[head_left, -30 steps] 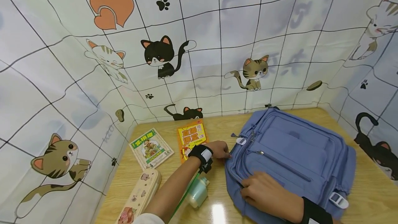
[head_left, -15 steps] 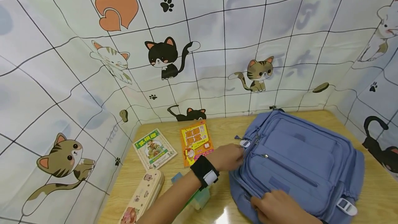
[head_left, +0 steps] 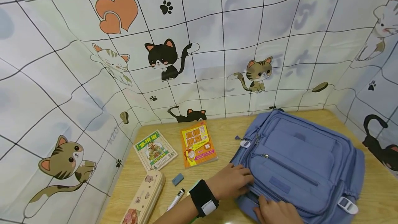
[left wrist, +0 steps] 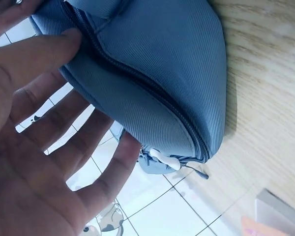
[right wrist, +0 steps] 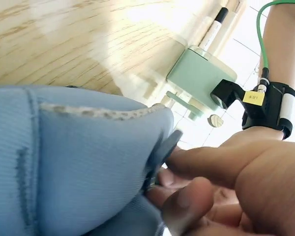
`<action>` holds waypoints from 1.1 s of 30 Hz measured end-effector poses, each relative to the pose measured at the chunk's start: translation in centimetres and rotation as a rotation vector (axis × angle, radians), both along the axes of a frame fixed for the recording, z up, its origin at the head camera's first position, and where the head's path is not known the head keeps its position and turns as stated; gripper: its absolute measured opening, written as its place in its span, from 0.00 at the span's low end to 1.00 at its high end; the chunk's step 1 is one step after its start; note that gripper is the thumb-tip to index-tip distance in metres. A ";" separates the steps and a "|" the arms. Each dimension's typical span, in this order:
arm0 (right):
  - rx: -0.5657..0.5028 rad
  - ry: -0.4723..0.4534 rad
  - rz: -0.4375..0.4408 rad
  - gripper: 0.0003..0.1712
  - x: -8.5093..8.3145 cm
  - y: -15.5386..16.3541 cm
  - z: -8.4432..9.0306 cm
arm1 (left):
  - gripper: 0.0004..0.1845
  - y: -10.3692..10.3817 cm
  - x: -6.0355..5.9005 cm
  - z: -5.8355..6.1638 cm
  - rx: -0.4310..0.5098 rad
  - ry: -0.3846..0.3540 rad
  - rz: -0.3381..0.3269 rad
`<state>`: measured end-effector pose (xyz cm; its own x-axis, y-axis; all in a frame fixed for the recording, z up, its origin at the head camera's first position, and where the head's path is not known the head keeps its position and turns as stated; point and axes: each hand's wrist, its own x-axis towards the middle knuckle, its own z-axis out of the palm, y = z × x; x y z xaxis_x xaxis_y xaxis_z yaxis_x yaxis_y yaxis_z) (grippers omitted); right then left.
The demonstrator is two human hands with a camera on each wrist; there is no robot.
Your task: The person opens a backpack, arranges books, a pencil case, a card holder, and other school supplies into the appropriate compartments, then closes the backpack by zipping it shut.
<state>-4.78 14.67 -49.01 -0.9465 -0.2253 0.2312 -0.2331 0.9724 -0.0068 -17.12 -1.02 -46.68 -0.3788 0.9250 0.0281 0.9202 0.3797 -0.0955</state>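
wooden desk [head_left: 224, 137] — backpack [head_left: 298, 161] near edge

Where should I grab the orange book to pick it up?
Grip the orange book by its bottom edge, coming from your side. It lies flat on the table with that edge nearest you and nothing touching it. Slide your thumb on top and fingers under. The backpack sits to its right.

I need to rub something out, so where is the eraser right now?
In the head view the small blue eraser lies on the wooden table, left of the backpack, between the cream pencil case and the orange book, just above the marker.
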 end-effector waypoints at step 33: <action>-0.144 -0.246 -0.176 0.21 1.3 2.9 -0.6 | 0.08 1.3 0.7 -0.9 0.084 0.093 0.038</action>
